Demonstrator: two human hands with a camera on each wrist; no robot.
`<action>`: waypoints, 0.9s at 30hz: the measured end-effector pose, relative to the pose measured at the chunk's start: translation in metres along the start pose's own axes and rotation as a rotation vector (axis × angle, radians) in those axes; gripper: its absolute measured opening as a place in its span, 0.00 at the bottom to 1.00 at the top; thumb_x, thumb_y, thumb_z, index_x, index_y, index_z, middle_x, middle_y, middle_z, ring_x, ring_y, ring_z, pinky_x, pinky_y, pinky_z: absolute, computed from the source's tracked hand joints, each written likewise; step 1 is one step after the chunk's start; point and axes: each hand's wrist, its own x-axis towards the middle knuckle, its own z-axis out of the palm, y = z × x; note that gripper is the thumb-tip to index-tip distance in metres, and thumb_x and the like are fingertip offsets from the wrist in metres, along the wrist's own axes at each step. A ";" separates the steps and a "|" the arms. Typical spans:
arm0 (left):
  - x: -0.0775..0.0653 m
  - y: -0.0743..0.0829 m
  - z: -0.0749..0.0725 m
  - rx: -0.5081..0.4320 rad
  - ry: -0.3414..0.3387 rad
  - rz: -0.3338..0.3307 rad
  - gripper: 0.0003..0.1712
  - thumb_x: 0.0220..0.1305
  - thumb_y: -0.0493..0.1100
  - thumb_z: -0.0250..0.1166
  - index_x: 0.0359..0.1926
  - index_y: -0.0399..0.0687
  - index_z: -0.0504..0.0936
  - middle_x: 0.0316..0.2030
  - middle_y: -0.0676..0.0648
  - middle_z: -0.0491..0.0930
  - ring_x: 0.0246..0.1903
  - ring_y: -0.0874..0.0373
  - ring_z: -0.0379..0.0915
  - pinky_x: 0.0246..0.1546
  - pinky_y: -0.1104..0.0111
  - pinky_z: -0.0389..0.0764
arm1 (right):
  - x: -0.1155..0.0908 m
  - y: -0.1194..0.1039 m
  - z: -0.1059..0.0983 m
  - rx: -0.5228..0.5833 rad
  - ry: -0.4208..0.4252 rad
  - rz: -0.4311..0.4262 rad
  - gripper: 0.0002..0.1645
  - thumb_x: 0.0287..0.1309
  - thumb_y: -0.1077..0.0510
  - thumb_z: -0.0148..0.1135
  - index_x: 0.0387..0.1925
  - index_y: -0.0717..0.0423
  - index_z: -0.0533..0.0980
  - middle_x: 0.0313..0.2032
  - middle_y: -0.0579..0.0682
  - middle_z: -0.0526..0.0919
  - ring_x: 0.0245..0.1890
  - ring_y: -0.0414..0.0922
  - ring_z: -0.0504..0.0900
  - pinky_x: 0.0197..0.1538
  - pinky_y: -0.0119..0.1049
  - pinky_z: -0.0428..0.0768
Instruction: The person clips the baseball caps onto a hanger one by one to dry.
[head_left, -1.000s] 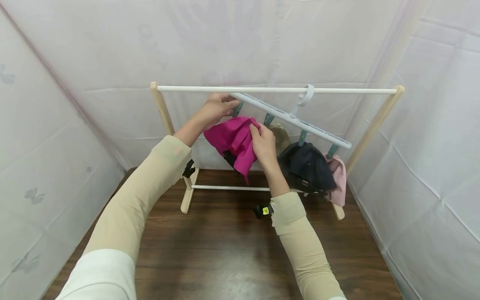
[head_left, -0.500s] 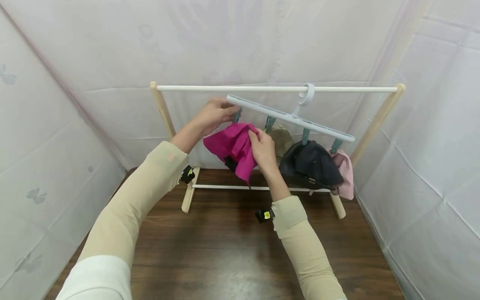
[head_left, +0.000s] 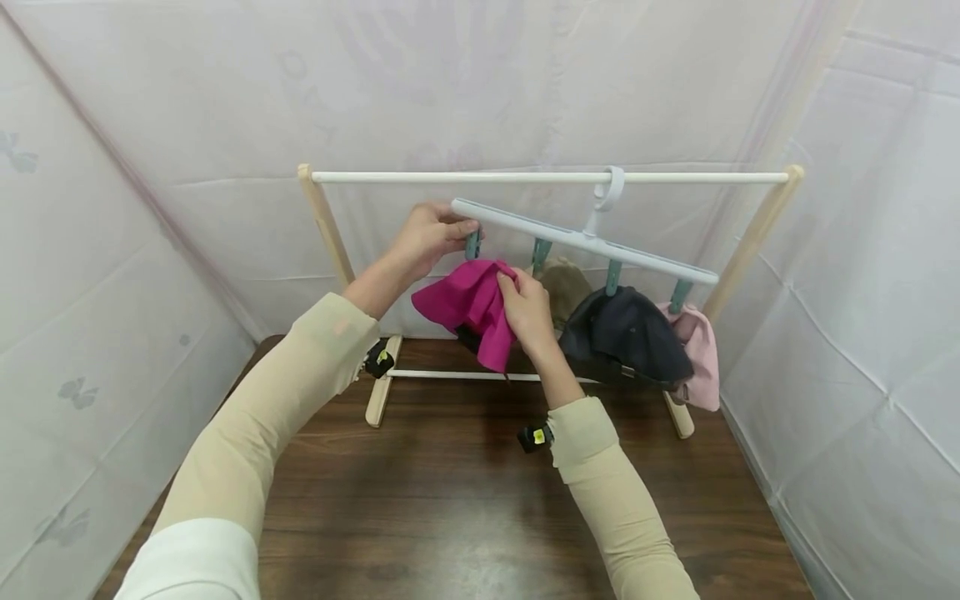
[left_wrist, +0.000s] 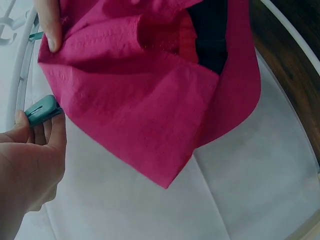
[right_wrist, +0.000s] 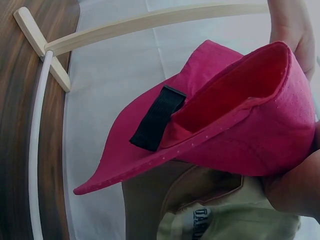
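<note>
My left hand (head_left: 426, 242) pinches a teal clip (head_left: 472, 243) under the left end of the pale blue hanger (head_left: 540, 227). Just below, my right hand (head_left: 529, 312) holds the magenta hat (head_left: 465, 300) by its edge, between thumb and fingers. In the left wrist view the tip of the clip (left_wrist: 42, 110) meets the hat's edge; whether it bites the cloth I cannot tell. A black strap (right_wrist: 159, 117) shows inside the hat in the right wrist view. By its hook the hanger hangs from the white rail (head_left: 405, 177), tilted with its right end lower.
Further right on the hanger, clips hold a khaki cap (head_left: 562, 287), a dark navy cap (head_left: 626, 337) and a pink hat (head_left: 701, 354). Wooden rack legs (head_left: 384, 382) stand on the dark wood table (head_left: 450, 500). White cloth walls (head_left: 112, 292) surround it.
The hanger's left end has come down from rail height, making its tilt smaller. The left hand, the clip and the magenta hat with the right hand have moved down slightly too.
</note>
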 end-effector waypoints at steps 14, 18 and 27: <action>-0.002 -0.006 0.006 0.007 -0.009 -0.042 0.21 0.69 0.34 0.65 0.60 0.28 0.77 0.49 0.36 0.82 0.51 0.48 0.83 0.52 0.66 0.84 | 0.012 -0.005 0.003 0.000 0.039 -0.030 0.18 0.76 0.51 0.51 0.46 0.58 0.82 0.29 0.51 0.79 0.32 0.44 0.79 0.34 0.33 0.77; -0.004 -0.008 0.007 0.024 -0.036 -0.015 0.20 0.70 0.34 0.64 0.60 0.28 0.77 0.51 0.33 0.81 0.52 0.47 0.83 0.53 0.66 0.83 | 0.012 -0.005 0.003 0.017 0.027 -0.029 0.18 0.76 0.51 0.51 0.45 0.58 0.81 0.28 0.53 0.79 0.32 0.44 0.79 0.34 0.33 0.77; -0.010 -0.018 0.001 0.022 -0.100 0.070 0.20 0.72 0.36 0.62 0.61 0.30 0.77 0.59 0.27 0.76 0.54 0.49 0.80 0.59 0.65 0.79 | 0.010 -0.004 -0.002 -0.060 -0.014 -0.054 0.19 0.75 0.50 0.54 0.55 0.57 0.81 0.43 0.55 0.85 0.39 0.46 0.82 0.42 0.38 0.81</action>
